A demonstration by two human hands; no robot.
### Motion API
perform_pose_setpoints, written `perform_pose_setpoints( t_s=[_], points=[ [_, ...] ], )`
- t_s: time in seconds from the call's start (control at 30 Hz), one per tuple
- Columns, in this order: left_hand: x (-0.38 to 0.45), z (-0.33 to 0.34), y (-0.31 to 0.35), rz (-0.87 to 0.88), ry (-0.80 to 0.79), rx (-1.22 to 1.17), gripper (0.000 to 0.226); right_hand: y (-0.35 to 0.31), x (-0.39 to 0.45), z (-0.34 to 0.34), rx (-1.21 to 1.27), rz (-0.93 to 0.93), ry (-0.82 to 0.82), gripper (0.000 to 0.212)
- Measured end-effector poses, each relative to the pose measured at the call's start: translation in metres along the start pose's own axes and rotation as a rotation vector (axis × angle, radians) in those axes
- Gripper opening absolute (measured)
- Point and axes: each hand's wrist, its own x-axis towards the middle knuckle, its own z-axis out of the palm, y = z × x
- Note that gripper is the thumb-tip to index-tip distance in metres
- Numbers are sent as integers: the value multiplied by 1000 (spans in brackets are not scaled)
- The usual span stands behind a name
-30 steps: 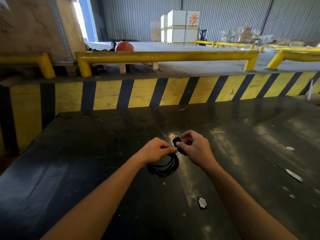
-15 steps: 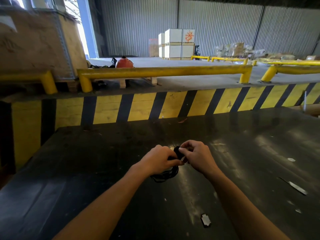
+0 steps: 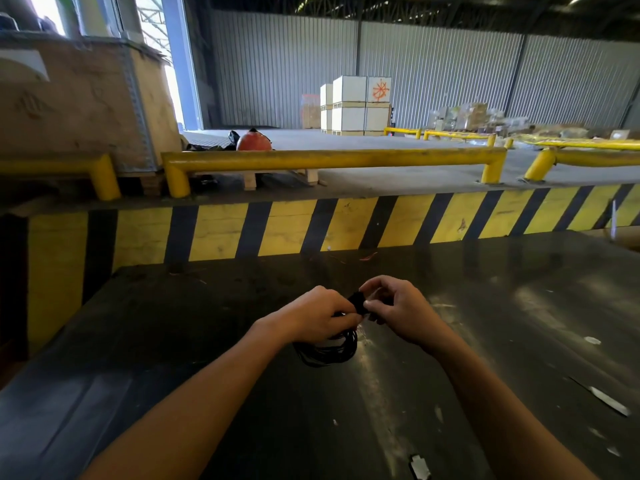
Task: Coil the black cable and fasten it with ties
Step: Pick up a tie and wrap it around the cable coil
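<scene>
Dark worktable filled the lower frame, glossy, with a striped yellow-and-black barrier along its far edge. No containers stood on the table; white boxes were stacked far back on the warehouse floor, contents not visible.

Black cable was already gathered into a coil of several loops. The coil hung from the hands above the table near its middle; whether its lowest loops touched the surface could not be told. Loops drooped below and slightly toward the person from the left hand, so the plane of the coil ran roughly downward from the grip.

Left hand was closed around the top of the coil, fingers curled together on the bundled strands. Right hand sat just beside it, touching or nearly so, thumb and forefinger pinched on a short black piece at the top of the bundle. Judged to be a tie or strap, but too small to confirm; it lay between the two hands, crosswise to the strands.

Judgement: fastening step in hand. The right hand was nearer the black piece; the next move turns on wrapping it around the strands while the left holds the loops.

Small pale scraps lay on the table, well apart from the coil.
</scene>
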Motion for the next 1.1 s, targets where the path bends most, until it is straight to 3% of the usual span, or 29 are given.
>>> perform_pose_setpoints(
  t_s=[0.17, 0.3, 0.37, 0.47, 0.6, 0.8, 0.93, 1.1],
  points=[
    [-3, -13, -2, -18, 51, -177, 23, -8, 5, -8, -273, -124, 6, 24],
    [-11, -27, -2, -11, 103, -322, 30, -5, 10, -21, -327, -132, 66, 24],
    [-14, -29, 0, -19, 97, -438, 31, -6, 10, -18, -251, -137, 100, 23],
    [-16, -30, 1, -50, 92, -645, 27, -13, 10, -12, 76, -35, 210, 26],
    [-16, -28, -2, -68, 102, -782, 28, -23, 10, -10, 592, 109, 136, 27],
    [-15, -25, 6, -54, 118, -858, 27, -34, 17, -5, 884, 155, 221, 28],
    [-15, -24, 10, -68, 179, -821, 27, -37, 22, -15, 901, 98, 269, 18],
    [-16, -28, 13, -57, 336, -687, 23, -32, 24, -29, 579, 13, 304, 18]
  ],
)
